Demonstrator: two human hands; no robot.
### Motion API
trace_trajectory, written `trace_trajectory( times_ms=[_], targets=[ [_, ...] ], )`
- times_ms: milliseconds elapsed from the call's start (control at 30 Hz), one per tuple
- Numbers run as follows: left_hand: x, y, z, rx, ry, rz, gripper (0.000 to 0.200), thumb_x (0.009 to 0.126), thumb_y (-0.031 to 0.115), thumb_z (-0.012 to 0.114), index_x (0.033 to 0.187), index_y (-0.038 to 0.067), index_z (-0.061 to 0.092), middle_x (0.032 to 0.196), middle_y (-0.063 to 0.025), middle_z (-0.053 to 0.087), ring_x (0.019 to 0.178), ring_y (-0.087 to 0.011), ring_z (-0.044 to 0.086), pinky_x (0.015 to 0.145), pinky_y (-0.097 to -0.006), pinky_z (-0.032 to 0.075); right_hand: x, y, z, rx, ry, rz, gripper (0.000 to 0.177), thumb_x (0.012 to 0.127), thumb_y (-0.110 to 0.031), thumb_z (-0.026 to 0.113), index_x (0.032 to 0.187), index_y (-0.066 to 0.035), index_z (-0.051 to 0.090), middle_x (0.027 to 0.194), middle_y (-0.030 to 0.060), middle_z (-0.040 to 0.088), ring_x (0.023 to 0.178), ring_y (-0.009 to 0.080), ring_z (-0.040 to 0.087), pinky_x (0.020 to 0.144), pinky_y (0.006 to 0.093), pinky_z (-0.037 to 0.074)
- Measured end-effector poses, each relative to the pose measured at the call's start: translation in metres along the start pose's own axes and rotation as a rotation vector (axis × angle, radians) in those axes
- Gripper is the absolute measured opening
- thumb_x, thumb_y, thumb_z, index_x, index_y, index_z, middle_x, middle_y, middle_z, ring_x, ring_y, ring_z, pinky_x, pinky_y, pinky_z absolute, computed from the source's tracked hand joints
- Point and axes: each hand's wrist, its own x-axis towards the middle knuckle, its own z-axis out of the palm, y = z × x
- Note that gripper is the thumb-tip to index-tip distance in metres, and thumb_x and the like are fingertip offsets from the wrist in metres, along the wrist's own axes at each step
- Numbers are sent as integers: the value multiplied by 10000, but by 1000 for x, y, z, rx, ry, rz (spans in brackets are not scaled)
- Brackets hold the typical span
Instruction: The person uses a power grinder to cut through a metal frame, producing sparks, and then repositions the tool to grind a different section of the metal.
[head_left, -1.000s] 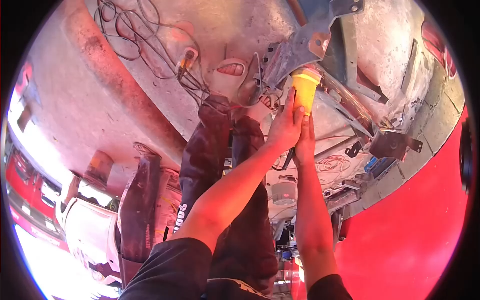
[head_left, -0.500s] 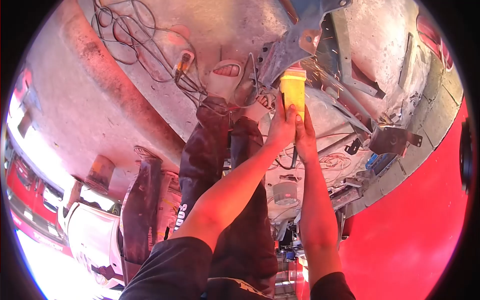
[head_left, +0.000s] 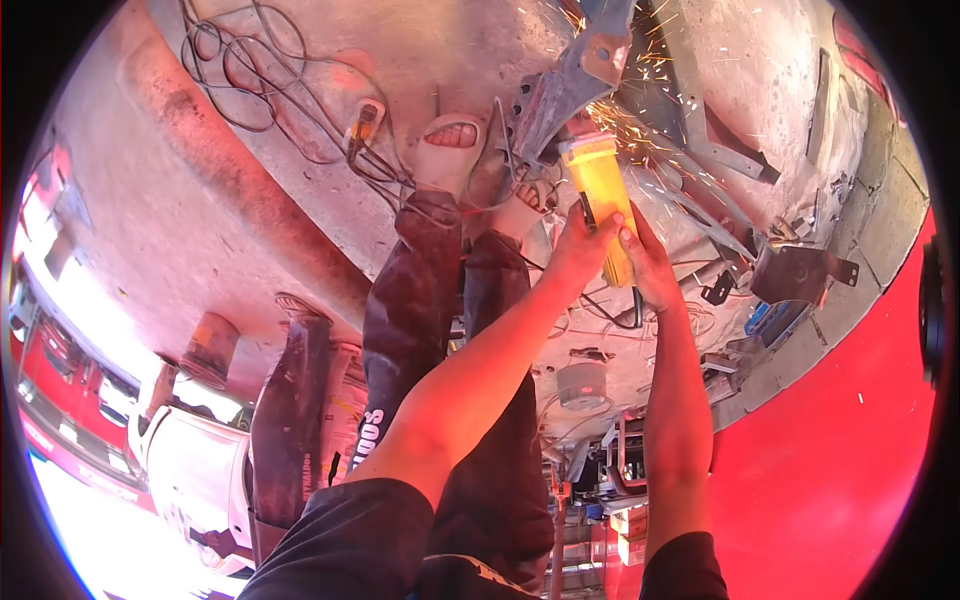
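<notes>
Both my hands grip a yellow angle grinder (head_left: 601, 178) by its body. My left hand (head_left: 585, 245) wraps its left side near a dark switch, and my right hand (head_left: 650, 262) closes round the right side and rear, thumbs close together. The grinder's head meets a grey metal bracket (head_left: 580, 85) with holes in it, and orange sparks spray from there to the right and upward. The disc itself is hidden behind the grinder's head and the sparks. A dark cord (head_left: 637, 308) hangs from the grinder's rear end.
Tangled cables (head_left: 245, 65) and an orange-and-black tool (head_left: 366, 122) lie on the concrete left of my feet. Metal strips and a dark bent plate (head_left: 795, 276) lie at right, beside a red panel (head_left: 800, 430). A person sits on a white chair (head_left: 195, 455) at left.
The grinder's rear has swung right and toward me, tilting its body, with both hands following. Sparks are denser and spread wider.
</notes>
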Motion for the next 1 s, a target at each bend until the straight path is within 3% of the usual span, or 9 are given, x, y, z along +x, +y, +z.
trace_trajectory(
  times_ms=[167, 200, 333, 433, 567, 667, 767, 900, 1000],
  targets=[
    [12, -2, -6, 127, 19, 46, 450, 1009, 255, 699, 1350, 13, 531, 1217, -73, 658, 1125, -159, 605, 983, -333, 479, 7, 0, 9, 75, 54, -18, 752, 1040, -418, 618, 1609, -32, 316, 1552, 106, 475, 1421, 192, 433, 1172, 337, 338],
    [11, 5, -2, 41, -6, 86, 457, 1007, 260, 703, 1355, 17, 534, 1223, -66, 659, 1133, -154, 604, 992, -328, 475, 8, -5, 13, 69, 62, -44, 736, 1044, -391, 621, 1607, -28, 317, 1534, 109, 491, 1406, 186, 447, 1165, 330, 345],
    [17, 20, -12, -10, -108, 35, 438, 1000, 262, 709, 1340, 31, 557, 1238, -62, 649, 1149, -147, 599, 1010, -327, 464, 16, -2, 22, 98, 81, -98, 722, 1049, -370, 619, 1602, -17, 319, 1510, 126, 511, 1379, 190, 475, 1149, 324, 365],
    [12, 28, -8, -68, -60, -38, 443, 999, 265, 709, 1347, 39, 555, 1240, -60, 640, 1165, -154, 592, 1004, -331, 468, 15, 0, 23, 138, 71, -117, 738, 1038, -388, 633, 1599, -18, 327, 1507, 136, 517, 1372, 196, 487, 1142, 327, 376],
    [7, 24, 4, -32, 66, -80, 426, 957, 185, 756, 1306, 51, 551, 1210, -60, 634, 1165, -161, 592, 990, -343, 484, 4, -3, 9, -8, 42, -64, 778, 1015, -421, 657, 1587, 1, 339, 1513, 153, 515, 1378, 207, 487, 1141, 338, 381],
    [5, 25, 4, 70, -63, -47, 429, 917, 101, 785, 1273, 54, 550, 1170, -51, 640, 1113, -160, 617, 946, -335, 512, -10, 9, 4, -51, -4, -52, 778, 1012, -430, 654, 1581, 3, 346, 1502, 166, 525, 1385, 221, 488, 1146, 351, 377],
    [-2, 20, 6, 58, -29, -45, 449, 890, 50, 795, 1265, 52, 547, 1138, -39, 647, 1060, -159, 640, 899, -327, 537, -14, 23, 3, 24, -47, -107, 749, 1022, -411, 645, 1585, -16, 349, 1493, 163, 535, 1387, 224, 489, 1146, 351, 377],
    [8, 19, 2, 69, -26, -101, 373, 894, 69, 786, 1216, 39, 600, 1098, -58, 683, 990, -190, 694, 815, -357, 590, -9, 17, 5, 175, -117, -67, 917, 901, -307, 810, 1606, -27, 295, 1436, 130, 559, 1330, 200, 509, 1106, 335, 417],
    [8, 25, 6, 78, 15, -87, 354, 895, 83, 786, 1202, 34, 618, 1078, -67, 696, 967, -196, 707, 794, -363, 601, -2, 10, 6, 188, -161, -79, 1028, 818, -222, 856, 1621, -37, 240, 1406, 112, 567, 1301, 179, 514, 1075, 331, 443]
  ],
)
